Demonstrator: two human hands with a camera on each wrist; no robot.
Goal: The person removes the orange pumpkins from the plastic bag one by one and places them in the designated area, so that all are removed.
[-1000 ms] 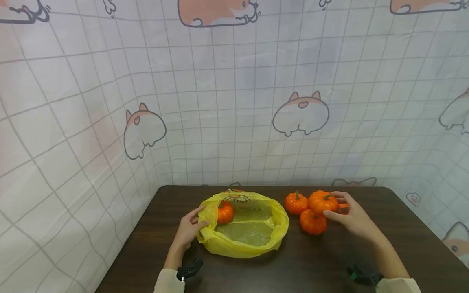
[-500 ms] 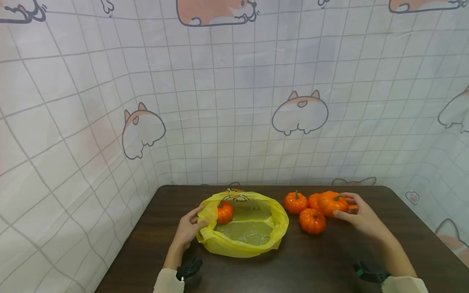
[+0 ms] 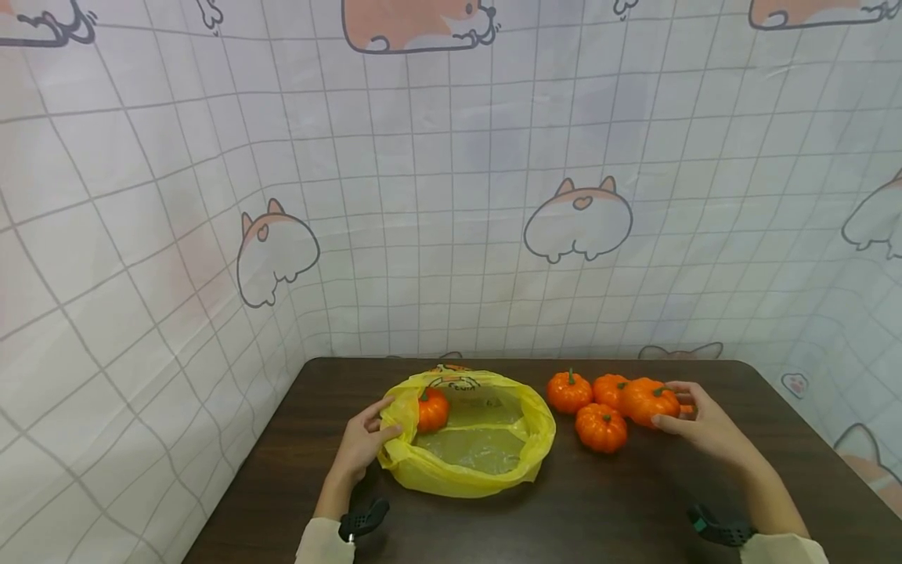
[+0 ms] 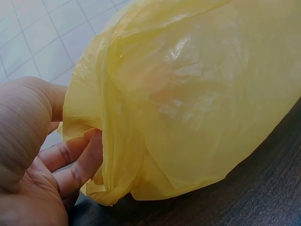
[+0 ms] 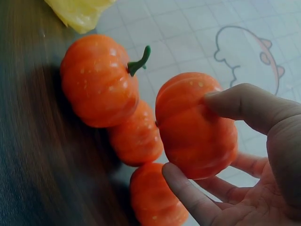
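My left hand (image 3: 361,445) grips the left rim of a yellow plastic bag (image 3: 468,484), whose mouth stands wide open on the table. In the left wrist view, the fingers of the left hand (image 4: 44,174) curl into the folded edge of the bag (image 4: 188,122). One small orange pumpkin (image 3: 433,410) lies inside at the left. To the right, my right hand (image 3: 712,427) holds another pumpkin (image 3: 648,403) between thumb and fingers, its underside seen in the right wrist view. Beside it are more pumpkins: one in front (image 3: 601,428), one farther left (image 3: 569,392), one behind (image 3: 609,388).
A further bit of orange (image 3: 687,409) shows partly hidden behind the right hand. The dark wooden table (image 3: 535,525) ends at a white gridded cloth (image 3: 451,298) with cartoon dogs, which hangs behind and along both sides.
My right hand has moved right and slightly nearer with the pumpkin in it, uncovering more of the pumpkin behind. The left hand and the bag have stayed in place.
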